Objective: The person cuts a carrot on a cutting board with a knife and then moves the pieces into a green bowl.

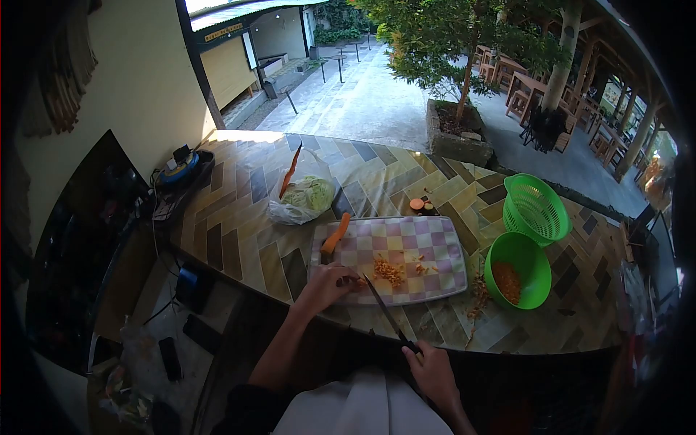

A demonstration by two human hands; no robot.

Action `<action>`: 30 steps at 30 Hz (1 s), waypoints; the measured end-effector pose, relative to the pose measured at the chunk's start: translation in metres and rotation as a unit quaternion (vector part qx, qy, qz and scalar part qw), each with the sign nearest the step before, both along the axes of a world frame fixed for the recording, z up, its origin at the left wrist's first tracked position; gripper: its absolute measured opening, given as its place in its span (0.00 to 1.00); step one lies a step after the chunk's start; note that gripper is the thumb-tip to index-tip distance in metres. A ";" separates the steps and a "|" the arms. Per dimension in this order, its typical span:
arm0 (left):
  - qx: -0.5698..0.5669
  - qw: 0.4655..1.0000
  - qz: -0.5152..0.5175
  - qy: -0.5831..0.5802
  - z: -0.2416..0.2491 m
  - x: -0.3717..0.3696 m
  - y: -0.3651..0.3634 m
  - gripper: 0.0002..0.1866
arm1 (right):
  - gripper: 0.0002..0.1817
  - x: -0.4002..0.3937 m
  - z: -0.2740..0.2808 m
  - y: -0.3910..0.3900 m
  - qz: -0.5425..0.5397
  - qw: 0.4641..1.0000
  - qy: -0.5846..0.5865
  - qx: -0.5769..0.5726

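Note:
A kitchen knife (384, 310) is gripped by its dark handle in my right hand (429, 368), its blade slanting up and left over the front of the checkered cutting board (444, 250). My left hand (328, 286) is closed at the board's left front edge, fingers curled and pressing down beside the knife tip. Orange bits show at those fingertips, seemingly carrot, mostly hidden by the hand. A small heap of diced carrot (388, 272) lies just beyond the blade, with scattered bits to its right. A peeled carrot piece (336, 235) rests across the board's far left corner.
Behind the board sits a plastic bag (293, 212) with cabbage (313, 191), a long carrot (291, 171) sticking up by it. Carrot ends (417, 204) lie beyond the board. At right, a green bowl (538, 279) holds chopped carrot, touching a green colander (554, 217).

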State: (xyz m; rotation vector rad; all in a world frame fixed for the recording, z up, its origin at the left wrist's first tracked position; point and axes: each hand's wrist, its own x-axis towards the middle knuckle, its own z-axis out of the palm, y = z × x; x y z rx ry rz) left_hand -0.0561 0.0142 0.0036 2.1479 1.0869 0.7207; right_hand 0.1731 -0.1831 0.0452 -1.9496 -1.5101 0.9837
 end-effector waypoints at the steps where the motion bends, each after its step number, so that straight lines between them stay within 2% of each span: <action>1: 0.000 1.000 0.008 -0.006 0.000 0.000 -0.002 0.12 | 0.21 0.000 -0.001 0.000 -0.001 1.000 0.002 -0.001; 12: -0.002 0.994 0.103 -0.047 0.001 0.022 -0.033 0.10 | 0.22 -0.001 -0.006 -0.001 0.004 0.999 -0.007 0.036; 18: 0.008 0.991 0.120 -0.066 -0.004 0.020 -0.032 0.08 | 0.21 0.000 -0.006 -0.002 -0.003 1.000 0.003 0.015; 23: 0.013 0.994 0.102 -0.036 0.010 0.021 -0.032 0.09 | 0.21 0.003 -0.003 -0.002 -0.004 1.000 -0.001 0.018; 30: 0.013 0.995 0.099 -0.027 0.002 0.025 -0.029 0.10 | 0.22 0.005 -0.004 -0.003 -0.006 1.000 0.003 0.013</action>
